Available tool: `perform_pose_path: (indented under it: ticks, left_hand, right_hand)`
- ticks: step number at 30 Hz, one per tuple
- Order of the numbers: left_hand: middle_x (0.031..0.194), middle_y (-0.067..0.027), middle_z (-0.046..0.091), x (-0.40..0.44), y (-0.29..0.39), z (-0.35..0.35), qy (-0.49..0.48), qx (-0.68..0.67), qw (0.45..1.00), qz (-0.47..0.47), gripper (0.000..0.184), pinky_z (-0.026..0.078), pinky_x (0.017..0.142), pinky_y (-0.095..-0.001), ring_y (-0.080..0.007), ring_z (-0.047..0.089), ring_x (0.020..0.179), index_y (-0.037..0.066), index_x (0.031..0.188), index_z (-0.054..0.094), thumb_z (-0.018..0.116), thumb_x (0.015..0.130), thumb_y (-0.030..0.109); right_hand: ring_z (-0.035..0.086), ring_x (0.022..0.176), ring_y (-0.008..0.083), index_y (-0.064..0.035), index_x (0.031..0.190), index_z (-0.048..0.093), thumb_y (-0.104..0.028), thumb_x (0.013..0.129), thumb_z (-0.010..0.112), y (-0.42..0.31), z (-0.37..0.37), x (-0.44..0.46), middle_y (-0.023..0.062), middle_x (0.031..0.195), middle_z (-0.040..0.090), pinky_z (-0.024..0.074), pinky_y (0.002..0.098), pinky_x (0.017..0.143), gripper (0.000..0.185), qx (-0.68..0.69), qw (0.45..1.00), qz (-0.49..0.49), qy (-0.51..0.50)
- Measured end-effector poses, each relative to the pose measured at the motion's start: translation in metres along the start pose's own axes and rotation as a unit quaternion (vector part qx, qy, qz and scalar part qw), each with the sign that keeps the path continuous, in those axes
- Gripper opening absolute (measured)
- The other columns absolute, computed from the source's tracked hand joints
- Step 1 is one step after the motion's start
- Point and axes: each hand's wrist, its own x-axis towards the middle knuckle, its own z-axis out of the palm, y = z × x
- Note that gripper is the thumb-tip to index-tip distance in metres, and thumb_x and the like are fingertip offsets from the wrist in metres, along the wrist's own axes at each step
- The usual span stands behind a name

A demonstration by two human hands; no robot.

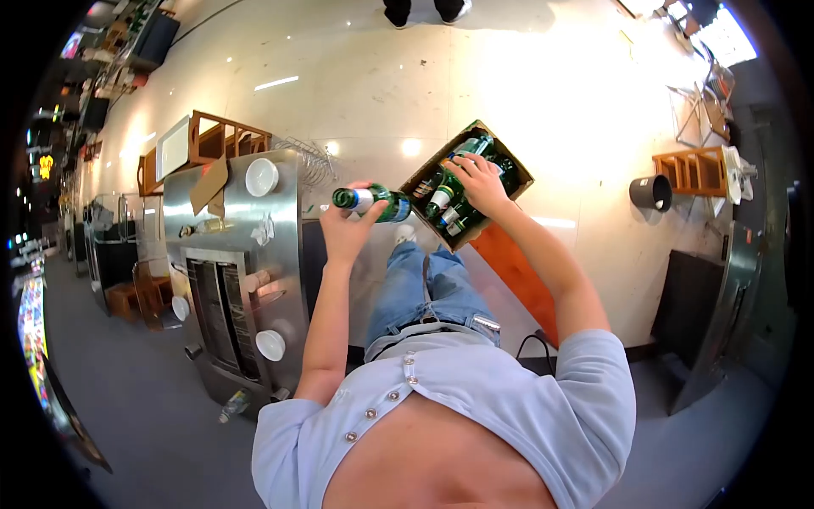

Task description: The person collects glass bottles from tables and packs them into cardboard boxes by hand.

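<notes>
A green glass bottle (397,207) lies sideways in my left hand (349,227), its neck pointing left and its base near the box. The fingers of that hand are wrapped round the bottle's neck end. To the right, a cardboard box (515,197) holds several green bottles, some with white labels. My right hand (481,183) is over the box with its fingers curled down onto a green bottle (443,197) among the others. The fingertips are partly hidden, but they touch the bottle.
At the left stands a steel grill table (288,220) with white bowls (262,176) and a brown cardboard piece (209,185). Wooden chairs (227,138) are behind it. A dark bin (651,193) and wooden stool (691,172) stand right. Another person's shoes (453,13) show at the top.
</notes>
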Motion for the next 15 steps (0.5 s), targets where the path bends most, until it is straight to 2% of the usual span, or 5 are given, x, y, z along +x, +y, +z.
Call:
perform_pose_path:
  ticks: [2,8,9,13,15]
  left_hand:
    - [0.102,-0.0082,0.067,0.006,0.002,-0.004,0.023,0.016,1.000,-0.002,0.036,0.052,0.080,-0.0280,-0.0140,0.064,0.091,0.001,0.105,0.064,0.079,0.073,0.006]
    - [0.105,-0.0109,0.066,0.019,0.003,-0.013,-0.004,0.016,1.000,0.012,0.037,0.051,0.082,-0.0283,-0.0152,0.063,0.093,-0.002,0.107,0.063,0.077,0.074,0.004]
    - [0.104,-0.0107,0.066,0.020,0.000,-0.014,-0.007,0.021,1.000,0.009,0.037,0.051,0.082,-0.0288,-0.0153,0.062,0.093,-0.002,0.107,0.063,0.078,0.074,0.004]
    - [0.104,-0.0103,0.066,0.026,0.003,-0.009,-0.030,0.045,0.998,-0.017,0.037,0.050,0.084,-0.0300,-0.0157,0.062,0.093,-0.001,0.106,0.063,0.079,0.072,0.005]
    - [0.106,-0.0100,0.066,0.029,-0.004,-0.007,-0.049,0.056,0.997,0.000,0.037,0.051,0.082,-0.0290,-0.0149,0.062,0.093,-0.001,0.106,0.063,0.079,0.073,0.005]
  right_hand:
    - [0.041,0.123,0.0254,-0.0164,0.130,0.048,-0.005,0.073,0.061,0.002,0.017,0.002,0.0037,0.126,0.049,0.0391,0.0446,0.092,0.059,-0.026,1.000,-0.004,-0.001]
    - [0.040,0.123,0.0244,-0.0163,0.125,0.051,-0.013,0.077,0.060,-0.006,0.054,0.013,0.0038,0.123,0.048,0.0386,0.0527,0.090,0.049,-0.100,0.994,0.015,0.029]
    - [0.041,0.124,0.0257,-0.0170,0.129,0.049,-0.014,0.079,0.057,-0.008,0.058,0.015,0.0051,0.127,0.047,0.0361,0.0525,0.093,0.050,-0.096,0.995,0.026,0.019]
    - [0.041,0.122,0.0243,-0.0171,0.126,0.050,-0.014,0.079,0.057,-0.012,0.075,0.020,0.0038,0.125,0.048,0.0370,0.0487,0.092,0.047,-0.124,0.990,0.053,0.037]
    - [0.041,0.121,0.0238,-0.0165,0.124,0.051,-0.016,0.079,0.057,-0.014,0.078,0.025,0.0033,0.122,0.048,0.0373,0.0495,0.091,0.045,-0.132,0.989,0.060,0.037]
